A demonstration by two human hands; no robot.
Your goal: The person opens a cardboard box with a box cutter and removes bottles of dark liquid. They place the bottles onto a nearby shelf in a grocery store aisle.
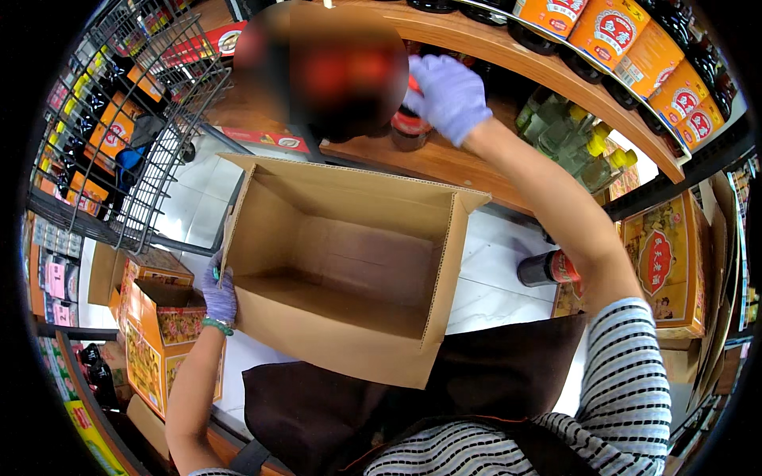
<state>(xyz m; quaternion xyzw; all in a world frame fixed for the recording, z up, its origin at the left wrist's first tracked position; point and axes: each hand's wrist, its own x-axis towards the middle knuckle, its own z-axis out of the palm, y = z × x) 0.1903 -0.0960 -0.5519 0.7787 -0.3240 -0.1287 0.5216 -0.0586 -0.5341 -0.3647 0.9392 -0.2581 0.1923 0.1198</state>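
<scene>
My left hand (220,291), in a purple glove with a green bead bracelet at the wrist, grips the left edge of an open cardboard box (333,345). The box is tilted with its opening towards me, and its bare brown bottom shows. At the lower wooden shelf (470,175), my right hand (449,98), also gloved, has its fingers curled around a red part of a bottle. Directly below those fingers stands a dark bottle with a red label (411,128); whether it is the same bottle I cannot tell. A blurred patch hides the shelf left of this hand.
Another dark bottle (542,269) is on the white tiled floor (494,250) to the right. Printed cartons (664,262) stand beyond it, and open ones (155,333) at left. A wire shopping cart (149,154) is upper left. Clear bottles with yellow caps (577,137) share the lower shelf.
</scene>
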